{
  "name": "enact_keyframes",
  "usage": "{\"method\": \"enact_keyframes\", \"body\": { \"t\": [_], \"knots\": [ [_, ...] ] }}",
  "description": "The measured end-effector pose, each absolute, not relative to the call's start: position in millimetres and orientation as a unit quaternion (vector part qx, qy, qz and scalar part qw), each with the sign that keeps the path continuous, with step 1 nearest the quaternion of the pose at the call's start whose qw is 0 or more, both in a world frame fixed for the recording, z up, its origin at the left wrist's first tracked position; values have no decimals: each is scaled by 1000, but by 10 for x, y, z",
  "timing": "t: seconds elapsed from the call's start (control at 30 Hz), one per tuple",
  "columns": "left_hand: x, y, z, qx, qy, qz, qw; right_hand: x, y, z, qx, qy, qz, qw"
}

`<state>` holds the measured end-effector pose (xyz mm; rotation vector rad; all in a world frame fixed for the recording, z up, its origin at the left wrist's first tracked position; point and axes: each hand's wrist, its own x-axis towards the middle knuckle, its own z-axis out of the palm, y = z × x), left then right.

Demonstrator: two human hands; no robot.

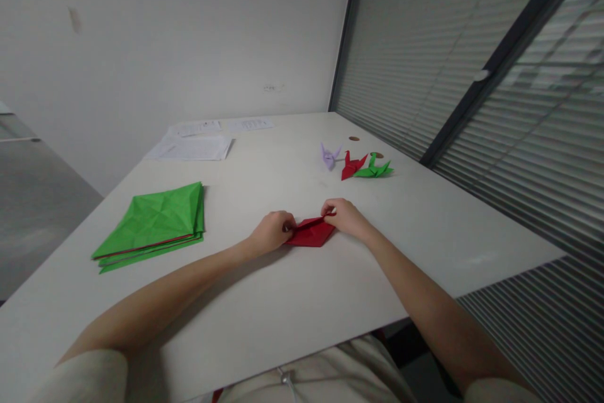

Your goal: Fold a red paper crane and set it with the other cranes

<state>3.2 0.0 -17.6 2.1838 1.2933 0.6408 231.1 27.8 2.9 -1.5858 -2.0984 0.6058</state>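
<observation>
Head view. A folded red paper [311, 234] lies flat on the white table [283, 302], about midway between the near and far edges and somewhat closer to the right edge than to the left. The left hand [272, 231] is curled almost closed, its fingertips bearing on the left tip of the red paper; its grip covers that tip, so the exact contact is hidden. The right hand [343, 215] has its grip narrowed to a pinch, thumb and fingers closed on the raised upper right flap of the same paper. The paper thus sits between the two grips, touching both, with its lower point directed toward the near edge. Both forearms rest on the table from the near edge. Toward the left edge lies a stack of green sheets [153, 222], with a thin red layer showing in its side. Near the far left corner lie white papers [193, 146]. Toward the far right edge three small folded figures stand close together: a lilac figure [329, 156], a red figure [352, 165] and a green figure [374, 170].
</observation>
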Motion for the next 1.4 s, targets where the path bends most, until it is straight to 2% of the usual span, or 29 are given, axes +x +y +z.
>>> {"method": "enact_keyframes", "body": {
  "t": [0.1,0.23,0.33,0.43,0.6,0.77,1.03,1.13,1.3,1.4],
  "knots": [
    [51,38,-168,750,490,306,321,2296,272,62,-525,-770,225,284],
    [83,101,-106,580,476,419,511,2253,246,124,-441,-792,224,358],
    [105,86,-37,465,437,418,646,2221,230,141,-408,-789,223,401],
    [145,12,32,411,404,398,714,2181,211,132,-397,-778,219,435],
    [201,-86,93,434,388,392,712,2083,173,81,-394,-765,236,451],
    [184,-78,64,470,417,384,677,2073,203,7,-453,-738,247,435],
    [190,-129,100,400,371,347,763,2113,203,52,-476,-739,227,418],
    [175,-114,80,410,394,325,755,2063,167,53,-474,-743,222,417],
    [130,-57,6,483,424,296,707,2048,185,1,-477,-730,279,402],
    [117,-32,-23,482,440,291,700,2078,210,2,-489,-687,358,400]
  ]
}}
